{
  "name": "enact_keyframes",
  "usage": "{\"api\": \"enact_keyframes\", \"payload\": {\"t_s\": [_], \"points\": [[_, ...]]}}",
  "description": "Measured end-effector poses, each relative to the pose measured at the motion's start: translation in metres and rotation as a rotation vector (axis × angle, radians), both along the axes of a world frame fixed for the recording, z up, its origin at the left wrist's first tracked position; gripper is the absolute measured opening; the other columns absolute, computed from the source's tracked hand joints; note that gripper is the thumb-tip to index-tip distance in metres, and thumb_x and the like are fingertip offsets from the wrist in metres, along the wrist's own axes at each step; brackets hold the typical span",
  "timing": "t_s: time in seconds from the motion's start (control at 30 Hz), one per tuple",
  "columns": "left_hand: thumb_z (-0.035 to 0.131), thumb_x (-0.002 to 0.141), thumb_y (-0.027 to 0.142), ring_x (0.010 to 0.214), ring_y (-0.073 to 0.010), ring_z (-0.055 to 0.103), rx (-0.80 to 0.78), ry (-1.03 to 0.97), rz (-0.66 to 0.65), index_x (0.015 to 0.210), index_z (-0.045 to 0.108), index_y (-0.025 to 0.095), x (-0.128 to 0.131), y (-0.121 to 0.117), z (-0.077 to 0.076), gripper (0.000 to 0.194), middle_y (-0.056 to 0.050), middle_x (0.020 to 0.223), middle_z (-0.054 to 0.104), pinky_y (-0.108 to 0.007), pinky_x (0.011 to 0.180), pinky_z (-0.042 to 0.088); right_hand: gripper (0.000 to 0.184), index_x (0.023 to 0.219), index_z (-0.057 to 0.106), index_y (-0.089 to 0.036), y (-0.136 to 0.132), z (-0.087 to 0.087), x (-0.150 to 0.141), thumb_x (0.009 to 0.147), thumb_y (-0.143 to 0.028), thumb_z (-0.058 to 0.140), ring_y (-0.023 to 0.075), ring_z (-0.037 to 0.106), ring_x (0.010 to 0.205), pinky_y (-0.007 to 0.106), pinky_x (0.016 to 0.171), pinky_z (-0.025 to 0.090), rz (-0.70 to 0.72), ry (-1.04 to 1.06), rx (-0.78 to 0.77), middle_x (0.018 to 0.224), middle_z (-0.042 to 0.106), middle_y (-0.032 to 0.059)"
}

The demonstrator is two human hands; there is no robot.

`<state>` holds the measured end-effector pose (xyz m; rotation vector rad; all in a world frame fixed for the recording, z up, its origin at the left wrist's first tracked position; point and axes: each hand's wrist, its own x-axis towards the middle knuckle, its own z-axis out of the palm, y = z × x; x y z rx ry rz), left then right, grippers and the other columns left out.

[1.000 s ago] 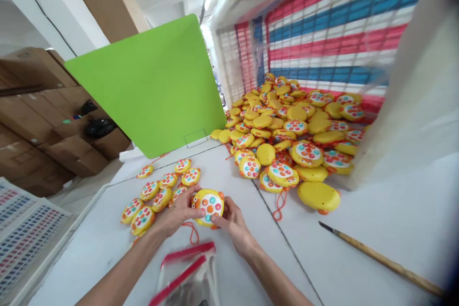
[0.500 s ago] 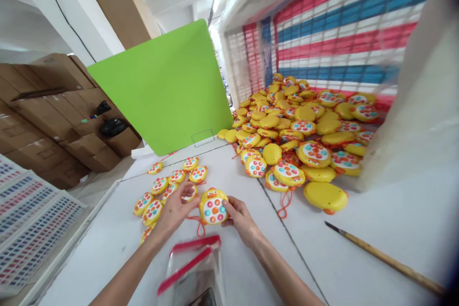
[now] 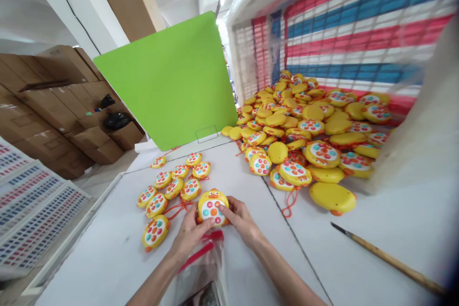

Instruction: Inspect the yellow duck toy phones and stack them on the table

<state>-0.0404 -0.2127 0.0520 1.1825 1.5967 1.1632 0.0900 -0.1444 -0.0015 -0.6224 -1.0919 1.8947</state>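
Note:
Both my hands grip one yellow duck-shaped toy (image 3: pixel 212 205) with coloured buttons, held just above the white table (image 3: pixel 107 258). My left hand (image 3: pixel 190 234) closes on its lower left side and my right hand (image 3: pixel 239 217) on its right side. Directly below the toy lies a clear zip bag with a red seal (image 3: pixel 201 267). A row of several matching toys (image 3: pixel 172 186) with orange cords lies on the table to the left of my hands.
A big heap of the same yellow toys (image 3: pixel 304 124) spills from a striped woven sack (image 3: pixel 358 38) at the right. A green board (image 3: pixel 168 81) stands behind. A wooden stick (image 3: pixel 387 258) lies at the right. Cardboard boxes (image 3: pixel 53 114) and sticker sheets (image 3: pixel 32 210) are at the left.
The view has shifted slightly. My left hand has moved from the toy's left to under it, and the toy now sits lower, right over the bag's mouth.

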Motion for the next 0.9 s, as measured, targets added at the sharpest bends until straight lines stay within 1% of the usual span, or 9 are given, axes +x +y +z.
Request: {"api": "enact_keyframes", "payload": {"t_s": [0.1,0.2,0.37,0.47,0.57,0.63,0.73,0.8,0.9], "points": [[0.067,0.072,0.033,0.095,-0.0225,0.060,0.026,-0.037,-0.026,0.109,0.053,0.017,-0.003,-0.002,-0.002,0.042,-0.008,0.105,0.064,-0.033,0.081,0.049,0.046,0.084,0.061,-0.013,0.000,-0.003,-0.002,0.065,-0.053,0.070,0.0161,0.058,0.066,0.024,0.055,0.046,-0.025,-0.006,0.033,0.072,0.063,0.0032],[0.066,0.074,0.035,0.092,-0.0227,0.061,-0.023,-0.064,-0.033,0.112,0.052,0.017,-0.007,-0.002,-0.006,0.044,-0.009,0.103,0.064,-0.033,0.077,0.051,0.046,0.087,0.062,-0.014,-0.001,-0.004,-0.003,0.067,-0.054,0.068,0.0168,0.059,0.069,0.025,0.057,0.047,0.006,0.006,0.007,0.077,0.065,0.0043],[0.069,0.071,0.032,0.091,-0.0235,0.062,-0.076,-0.274,-0.052,0.119,0.048,0.019,-0.015,-0.005,-0.012,0.054,-0.011,0.108,0.063,-0.035,0.078,0.051,0.047,0.094,0.063,-0.015,-0.006,-0.001,-0.004,0.068,-0.055,0.067,0.0194,0.061,0.076,0.029,0.063,0.050,0.082,0.034,-0.020,0.087,0.067,0.0060],[0.070,0.070,0.032,0.093,-0.0237,0.062,-0.033,-0.210,-0.060,0.117,0.050,0.019,-0.016,-0.008,-0.010,0.052,-0.010,0.107,0.063,-0.033,0.078,0.051,0.047,0.097,0.064,-0.016,-0.007,0.000,-0.005,0.069,-0.053,0.067,0.0199,0.062,0.079,0.028,0.063,0.050,0.098,0.043,-0.009,0.091,0.067,0.0064],[0.068,0.072,0.036,0.073,-0.0172,0.061,-0.032,-0.083,-0.024,0.111,0.054,0.017,-0.016,-0.010,-0.009,0.046,-0.006,0.090,0.065,-0.027,0.063,0.050,0.047,0.098,0.064,-0.016,-0.007,-0.002,-0.006,0.069,-0.053,0.067,0.0196,0.062,0.078,0.028,0.063,0.050,0.084,0.040,-0.042,0.092,0.067,0.0065],[0.067,0.073,0.037,0.068,-0.0154,0.060,-0.052,-0.119,-0.005,0.111,0.054,0.017,-0.015,-0.011,-0.010,0.045,-0.005,0.088,0.064,-0.026,0.059,0.049,0.047,0.098,0.064,-0.016,-0.007,-0.004,-0.007,0.069,-0.053,0.067,0.0195,0.062,0.078,0.028,0.063,0.050,0.088,0.034,-0.050,0.092,0.068,0.0065],[0.069,0.071,0.034,0.090,-0.0218,0.061,-0.075,-0.255,-0.008,0.120,0.048,0.020,-0.015,-0.014,-0.013,0.056,-0.009,0.108,0.062,-0.030,0.072,0.052,0.047,0.098,0.065,-0.017,-0.007,-0.007,-0.009,0.069,-0.053,0.067,0.0195,0.062,0.079,0.028,0.064,0.049,0.102,0.038,-0.029,0.093,0.068,0.0063],[0.072,0.068,0.032,0.102,-0.0254,0.058,-0.059,-0.218,0.009,0.123,0.047,0.020,-0.016,-0.014,-0.015,0.063,-0.010,0.115,0.060,-0.033,0.080,0.050,0.046,0.097,0.065,-0.016,-0.008,-0.008,-0.010,0.068,-0.053,0.067,0.0199,0.062,0.080,0.029,0.066,0.050,0.091,0.046,-0.030,0.092,0.068,0.0062],[0.073,0.066,0.033,0.103,-0.0266,0.057,-0.034,-0.112,0.069,0.121,0.049,0.019,-0.019,-0.013,-0.019,0.062,-0.010,0.115,0.061,-0.034,0.082,0.050,0.047,0.095,0.064,-0.016,-0.008,-0.009,-0.012,0.069,-0.055,0.066,0.0195,0.062,0.076,0.028,0.062,0.049,0.065,0.024,-0.069,0.086,0.067,0.0056]]}}
